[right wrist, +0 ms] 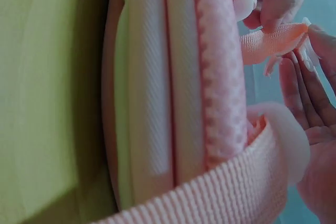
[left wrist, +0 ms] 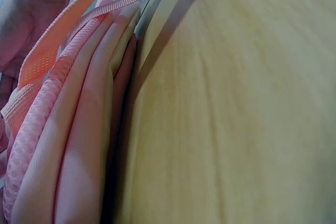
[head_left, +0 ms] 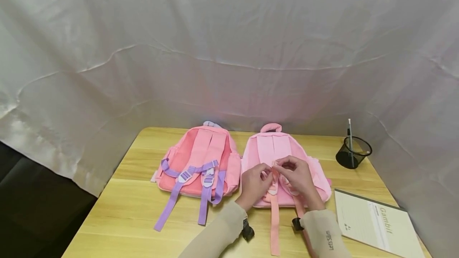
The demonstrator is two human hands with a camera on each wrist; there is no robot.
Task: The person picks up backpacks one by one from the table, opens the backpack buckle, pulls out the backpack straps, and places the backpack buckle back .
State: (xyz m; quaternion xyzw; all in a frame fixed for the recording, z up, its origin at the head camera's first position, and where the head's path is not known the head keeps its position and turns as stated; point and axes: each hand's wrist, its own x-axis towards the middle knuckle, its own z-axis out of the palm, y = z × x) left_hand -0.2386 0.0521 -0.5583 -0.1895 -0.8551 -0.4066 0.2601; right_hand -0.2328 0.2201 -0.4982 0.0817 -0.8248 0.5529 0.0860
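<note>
A light pink backpack (head_left: pixel 252 150) lies with its shoulder-strap side up, its padded edge close in both wrist views. Over its middle, my left hand (head_left: pixel 255 184) and right hand (head_left: pixel 297 174) meet fingertip to fingertip. Between them runs an orange webbing strap (right wrist: pixel 268 43), pinched by the left fingers. My right thumb and fingers pinch a small white buckle (right wrist: pixel 310 59) at the strap's end; its exact shape is partly hidden. Another white buckle (right wrist: pixel 291 140) carries a wide strap nearer the camera. Loose orange strap tails (head_left: pixel 274 226) hang toward the table's front.
A coral backpack (head_left: pixel 209 142) with purple straps (head_left: pixel 168 210) lies to the left. At the right stand a black mesh pen cup (head_left: pixel 348 158) holding a pen, and a notebook (head_left: pixel 376 222) lies before it. Grey curtains (head_left: pixel 229 51) enclose the wooden table (head_left: pixel 122 210).
</note>
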